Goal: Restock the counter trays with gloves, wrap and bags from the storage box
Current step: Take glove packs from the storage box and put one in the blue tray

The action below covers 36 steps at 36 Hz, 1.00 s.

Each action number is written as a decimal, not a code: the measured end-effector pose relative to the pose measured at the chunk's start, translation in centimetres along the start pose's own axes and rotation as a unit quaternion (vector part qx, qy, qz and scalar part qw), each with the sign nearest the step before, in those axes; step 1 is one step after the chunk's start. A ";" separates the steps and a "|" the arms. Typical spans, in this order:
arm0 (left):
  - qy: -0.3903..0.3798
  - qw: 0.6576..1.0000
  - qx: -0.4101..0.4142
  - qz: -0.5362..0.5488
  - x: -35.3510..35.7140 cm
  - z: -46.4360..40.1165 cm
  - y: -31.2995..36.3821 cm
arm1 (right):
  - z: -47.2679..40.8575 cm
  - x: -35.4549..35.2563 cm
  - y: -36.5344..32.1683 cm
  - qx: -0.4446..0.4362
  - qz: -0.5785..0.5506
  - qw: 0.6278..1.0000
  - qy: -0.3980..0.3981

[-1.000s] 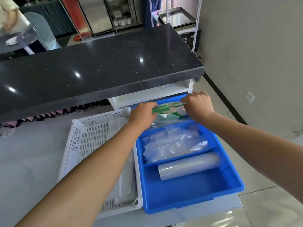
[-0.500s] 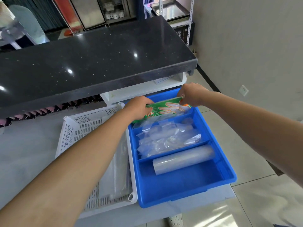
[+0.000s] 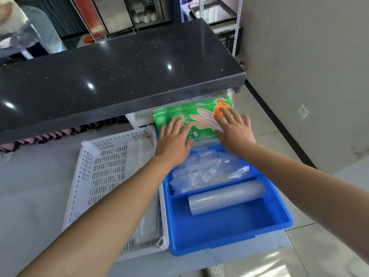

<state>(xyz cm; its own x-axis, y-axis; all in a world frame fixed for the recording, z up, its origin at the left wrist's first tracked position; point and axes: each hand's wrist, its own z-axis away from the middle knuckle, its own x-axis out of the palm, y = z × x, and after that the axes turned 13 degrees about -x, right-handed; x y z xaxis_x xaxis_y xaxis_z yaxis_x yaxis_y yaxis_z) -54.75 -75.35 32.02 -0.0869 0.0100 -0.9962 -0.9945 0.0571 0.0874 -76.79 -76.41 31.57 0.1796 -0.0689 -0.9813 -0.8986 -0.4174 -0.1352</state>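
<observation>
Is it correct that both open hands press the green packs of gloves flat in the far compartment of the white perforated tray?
Not quite. In the head view both hands, left and right, press the green glove packs in the blue plastic tray, not the white one.

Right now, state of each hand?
Left hand: open, fingers flat on the green glove pack.
Right hand: open, fingers flat on the same pack.

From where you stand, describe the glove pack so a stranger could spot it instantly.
Find the blue tray on the counter beside the white basket. At its far end, under the black countertop, lies the glove pack, both hands flat on it. It alone is bright green with a printed hand; its neighbours are clear plastic.
</observation>
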 end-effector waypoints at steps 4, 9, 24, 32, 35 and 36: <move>-0.054 0.997 -0.047 0.011 1.1 0.1 -0.3 | 0.7 0.4 0.5 -0.002 -0.048 0.997 -0.065; -0.075 0.994 -0.059 0.049 0.4 0.1 0.2 | 1.0 -0.5 0.3 -0.004 -0.085 0.995 -0.055; -0.084 0.920 -0.123 0.364 -5.5 18.6 -0.7 | 12.2 -5.2 -8.0 0.100 -0.348 0.929 0.077; -0.021 0.892 -0.267 0.364 -4.8 28.9 -5.2 | 16.5 -4.6 -17.9 -0.029 -0.385 0.922 0.000; -0.003 0.876 -0.315 0.365 -3.9 31.8 -6.4 | 16.9 -3.2 -20.5 -0.096 -0.365 0.924 -0.058; 0.001 0.868 -0.332 0.369 -3.6 32.7 -6.8 | 16.8 -3.0 -21.1 -0.103 -0.369 0.921 -0.067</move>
<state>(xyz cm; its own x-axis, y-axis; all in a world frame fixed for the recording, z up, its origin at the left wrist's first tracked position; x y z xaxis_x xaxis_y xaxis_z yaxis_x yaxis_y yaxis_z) -45.76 -43.12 35.17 -0.7138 -0.2020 -0.6706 -0.4822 -0.5528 0.6797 -65.04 -52.20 35.07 0.6472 0.4100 -0.6427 -0.4540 -0.4700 -0.7570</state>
